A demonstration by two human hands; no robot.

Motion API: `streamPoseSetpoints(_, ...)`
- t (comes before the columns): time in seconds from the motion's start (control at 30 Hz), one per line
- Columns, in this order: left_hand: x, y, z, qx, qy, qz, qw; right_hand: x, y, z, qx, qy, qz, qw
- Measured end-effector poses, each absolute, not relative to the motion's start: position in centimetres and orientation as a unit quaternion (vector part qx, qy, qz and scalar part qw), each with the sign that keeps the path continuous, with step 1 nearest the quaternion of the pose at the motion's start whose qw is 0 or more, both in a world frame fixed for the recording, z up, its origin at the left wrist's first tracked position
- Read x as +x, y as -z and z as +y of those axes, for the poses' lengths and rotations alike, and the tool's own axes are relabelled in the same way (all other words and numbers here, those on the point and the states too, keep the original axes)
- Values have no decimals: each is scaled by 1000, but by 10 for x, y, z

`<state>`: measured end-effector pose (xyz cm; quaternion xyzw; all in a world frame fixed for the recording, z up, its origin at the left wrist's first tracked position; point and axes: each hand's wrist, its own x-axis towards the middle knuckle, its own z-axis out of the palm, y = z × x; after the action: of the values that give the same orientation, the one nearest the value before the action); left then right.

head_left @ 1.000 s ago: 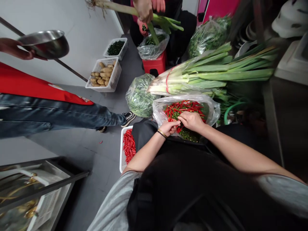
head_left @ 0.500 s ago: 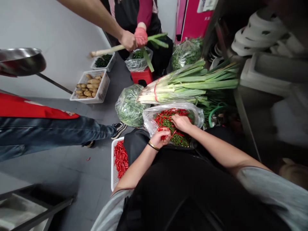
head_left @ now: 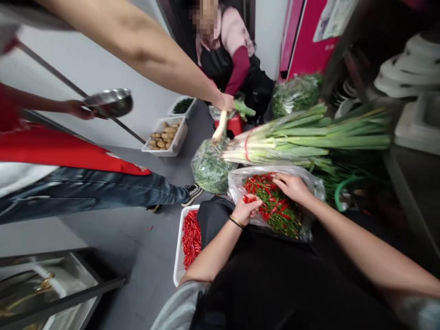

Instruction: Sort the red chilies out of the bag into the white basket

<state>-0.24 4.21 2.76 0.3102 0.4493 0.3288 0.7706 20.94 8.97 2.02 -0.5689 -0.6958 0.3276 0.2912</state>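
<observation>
An open clear plastic bag (head_left: 237,181) of red chili peppers with green stems (head_left: 280,224) rests in front of my lap. My left hand (head_left: 246,211) is closed around several red chili peppers (head_left: 250,198) above the bag's near left side. Over the far side of the pile, my right hand (head_left: 292,187) pinches at a red chili pepper; its fingertips are partly blurred. Beside my left forearm stands a white basket (head_left: 178,256) holding red chili peppers without visible stems (head_left: 191,238).
Bundled leeks (head_left: 292,142) lie beyond the bag, next to bagged greens (head_left: 213,167). A co-worker's hand (head_left: 225,101) holds a leek (head_left: 220,128) near a crouching person. Another person holds a metal bowl (head_left: 110,103). A potato basket (head_left: 175,149) stands by the wall.
The view has shifted, moving the scene rightward. The co-worker's leek has swung from sideways to pointing down. My right hand has moved toward the bag's far edge; my left still holds chilies.
</observation>
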Motion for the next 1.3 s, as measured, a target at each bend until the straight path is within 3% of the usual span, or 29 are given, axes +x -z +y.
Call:
streamPoseSetpoints(0.17, 12, -31, 50, 440, -289, 466, 711, 198, -26, 53, -513, -545, -557, 361)
streamPoseSetpoints(0.33, 9, -38, 38, 464, -211, 439, 740, 191, -36, 39, -462, -584, -590, 313)
streamPoseSetpoints(0.4, 10, -40, 33, 433, -200, 429, 767, 190, -42, 35, -475, -518, -649, 294)
streamPoseSetpoints(0.53, 18, -40, 30, 346, -221, 429, 805, 187, -46, 29, -543, -236, -756, 280)
streamPoseSetpoints(0.63, 17, -35, 34, 299, -222, 414, 831, 204, -36, 31, -587, -156, -781, 148)
streamPoseSetpoints(0.73, 2, -30, 40, 281, -240, 376, 850, 240, -26, 38, -638, -159, -752, -48)
streamPoseSetpoints(0.8, -9, -27, 44, 284, -257, 359, 851, 259, -24, 45, -655, -168, -728, -111)
streamPoseSetpoints(0.93, -16, -27, 51, 308, -283, 326, 848, 256, -22, 68, -665, -143, -731, -52)
streamPoseSetpoints(1.1, -12, -31, 50, 298, -279, 294, 864, 234, -11, 96, -646, -143, -744, -90)
streamPoseSetpoints(1.23, -14, -33, 48, 278, -288, 298, 867, 245, -13, 94, -616, -180, -766, 41)
streamPoseSetpoints(1.3, -14, -31, 49, 274, -290, 300, 867, 248, -15, 81, -601, -178, -778, 42)
